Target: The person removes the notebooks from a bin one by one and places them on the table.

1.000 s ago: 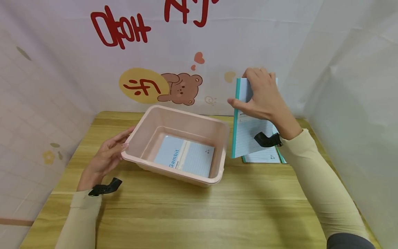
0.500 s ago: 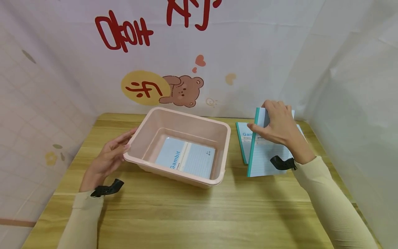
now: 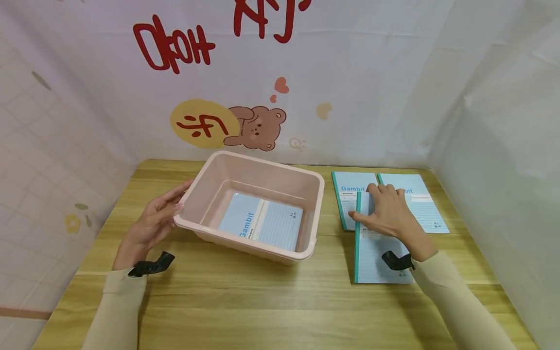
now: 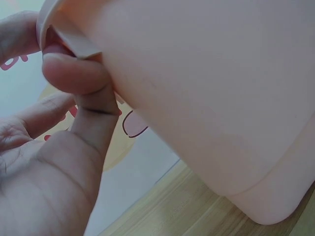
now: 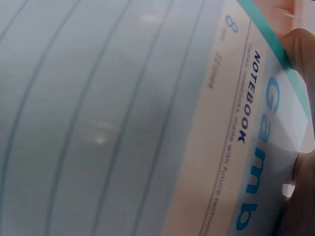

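A pale pink plastic basin (image 3: pixel 271 180) stands at the table's centre left, its inside facing me. My left hand (image 3: pixel 153 221) grips its left rim; the left wrist view shows the thumb (image 4: pixel 74 73) bent against the rim's corner. Inside the basin lies a light blue Gambit notebook (image 3: pixel 280 223). To the right of the basin, my right hand (image 3: pixel 387 214) holds another notebook (image 3: pixel 372 257) with a teal spine, thumb at the spine and fingers at the top. Whether this notebook touches the table cannot be told. Its cover (image 5: pixel 123 123) fills most of the right wrist view.
Two more notebooks, one on the left (image 3: pixel 354 180) and one on the right (image 3: pixel 428 214), lie on the wooden table (image 3: pixel 245 301) behind the held one, partly covered. A white printed cloth (image 3: pixel 358 63) hangs behind the table and along both sides.
My right hand has brought the notebook down and nearer to me, from raised and upright to nearly flat. The two notebooks behind are now more exposed. Left hand and basin stay put.
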A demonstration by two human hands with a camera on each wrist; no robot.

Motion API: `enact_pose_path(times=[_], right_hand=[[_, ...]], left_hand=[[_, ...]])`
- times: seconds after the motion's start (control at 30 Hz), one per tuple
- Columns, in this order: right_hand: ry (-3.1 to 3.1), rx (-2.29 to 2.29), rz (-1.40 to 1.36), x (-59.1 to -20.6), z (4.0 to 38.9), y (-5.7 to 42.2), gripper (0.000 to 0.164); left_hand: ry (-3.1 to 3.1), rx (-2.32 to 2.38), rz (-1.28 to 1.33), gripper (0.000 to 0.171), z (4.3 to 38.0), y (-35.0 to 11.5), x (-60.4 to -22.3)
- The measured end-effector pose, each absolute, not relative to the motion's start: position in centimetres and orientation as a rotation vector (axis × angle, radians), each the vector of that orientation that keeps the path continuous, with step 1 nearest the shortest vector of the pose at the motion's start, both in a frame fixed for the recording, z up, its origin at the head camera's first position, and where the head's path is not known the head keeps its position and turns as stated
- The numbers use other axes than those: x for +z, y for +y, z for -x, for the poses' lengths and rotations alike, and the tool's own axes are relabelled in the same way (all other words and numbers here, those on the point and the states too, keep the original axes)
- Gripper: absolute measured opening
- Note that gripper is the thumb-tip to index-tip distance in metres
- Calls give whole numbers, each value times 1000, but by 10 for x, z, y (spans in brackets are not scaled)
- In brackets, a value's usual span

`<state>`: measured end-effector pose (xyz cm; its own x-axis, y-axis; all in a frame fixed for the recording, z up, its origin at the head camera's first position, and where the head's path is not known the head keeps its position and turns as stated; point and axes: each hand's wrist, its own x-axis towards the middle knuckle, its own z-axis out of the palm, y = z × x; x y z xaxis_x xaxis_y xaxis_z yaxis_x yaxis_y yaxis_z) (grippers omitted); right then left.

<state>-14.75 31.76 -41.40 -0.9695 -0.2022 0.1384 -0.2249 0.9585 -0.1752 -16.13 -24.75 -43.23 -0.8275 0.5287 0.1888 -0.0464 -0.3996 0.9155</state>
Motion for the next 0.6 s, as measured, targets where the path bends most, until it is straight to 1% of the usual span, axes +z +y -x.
enact_pose_path(times=[0.27, 0.6], right_hand=[[-2974, 239, -346, -449, 135, 320, 73], [-2964, 224, -416, -472, 120, 319, 74]], left_hand=[[1435, 2284, -662, 59, 161, -247, -433], [1474, 2265, -648, 60, 161, -248, -433]])
